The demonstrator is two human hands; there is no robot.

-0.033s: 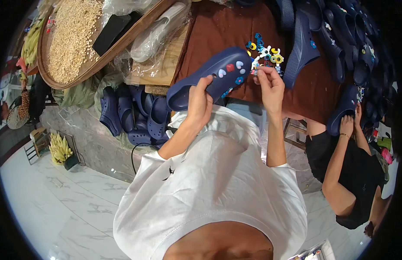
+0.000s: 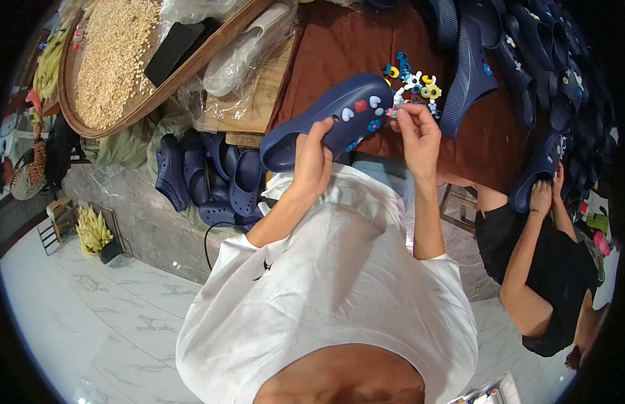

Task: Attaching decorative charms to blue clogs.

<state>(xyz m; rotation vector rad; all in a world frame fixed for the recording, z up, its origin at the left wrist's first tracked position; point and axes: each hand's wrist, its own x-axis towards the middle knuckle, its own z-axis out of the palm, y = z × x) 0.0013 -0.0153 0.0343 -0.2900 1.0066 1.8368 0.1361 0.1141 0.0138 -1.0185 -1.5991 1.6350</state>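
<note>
My left hand (image 2: pixel 314 158) is closed round the side of a navy clog (image 2: pixel 305 124), thumb on its upper, toe pointing to the far right. Heart-shaped, red and blue flower-like charms sit on the clog's upper. Close beside the toe, my right hand (image 2: pixel 418 135) pinches a small pinkish-red and white shoe charm (image 2: pixel 391 113) between thumb and fingertips. Whether the charm touches the clog I cannot tell. Just beyond lies a loose pile of charms (image 2: pixel 420 84), white, yellow, black and blue, on a brown cloth (image 2: pixel 346 40).
Several navy clogs (image 2: pixel 470 81) are heaped at the right, more (image 2: pixel 245 178) below the table's left side. At the far left are a woven tray (image 2: pixel 70 87) of pale kernels, a black phone-like slab (image 2: pixel 181 50) and a bagged white clog (image 2: pixel 241 57). A co-worker (image 2: pixel 548 269) handles another clog.
My right hand has shifted slightly left, bringing the pinched charm up beside the clog's toe. The clog in my left hand has moved very little.
</note>
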